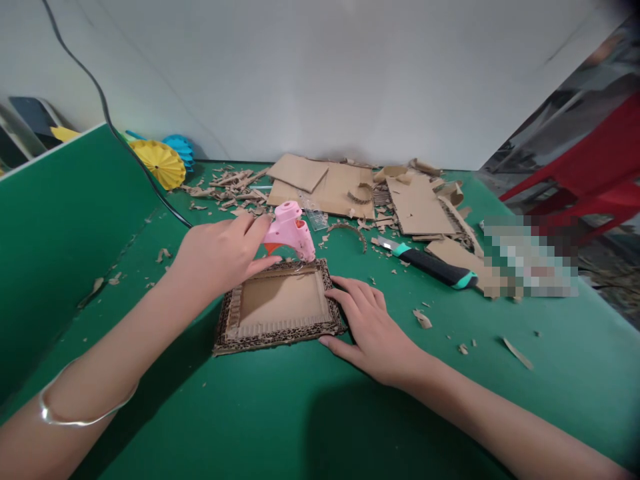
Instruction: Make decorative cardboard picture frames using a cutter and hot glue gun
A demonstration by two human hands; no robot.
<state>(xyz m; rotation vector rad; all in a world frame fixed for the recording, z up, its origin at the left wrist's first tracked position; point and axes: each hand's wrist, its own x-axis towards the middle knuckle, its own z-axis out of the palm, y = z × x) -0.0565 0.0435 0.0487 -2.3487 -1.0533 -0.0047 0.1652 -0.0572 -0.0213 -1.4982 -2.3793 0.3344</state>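
Note:
My left hand [220,257] is wrapped round a pink hot glue gun [290,231], its nozzle pointing down at the far right part of a cardboard frame [280,337]. The frame lies flat on the green table, a shallow rectangle with layered corrugated edges and a plain cardboard bottom. My right hand [373,330] grips its right side, with the thumb at the near corner and the fingertips on the edge. A dark cord [105,107] runs from the upper left down behind my left hand. The glue gun's handle is mostly hidden by my left hand.
Cardboard sheets [345,187] and many scraps lie along the back wall. A utility knife [430,263], blade exposed, rests to the right. Yellow [159,163] and blue paper fans [179,152] stand at the back left, behind a green panel [75,220]. A red chair [590,173] is beyond the table.

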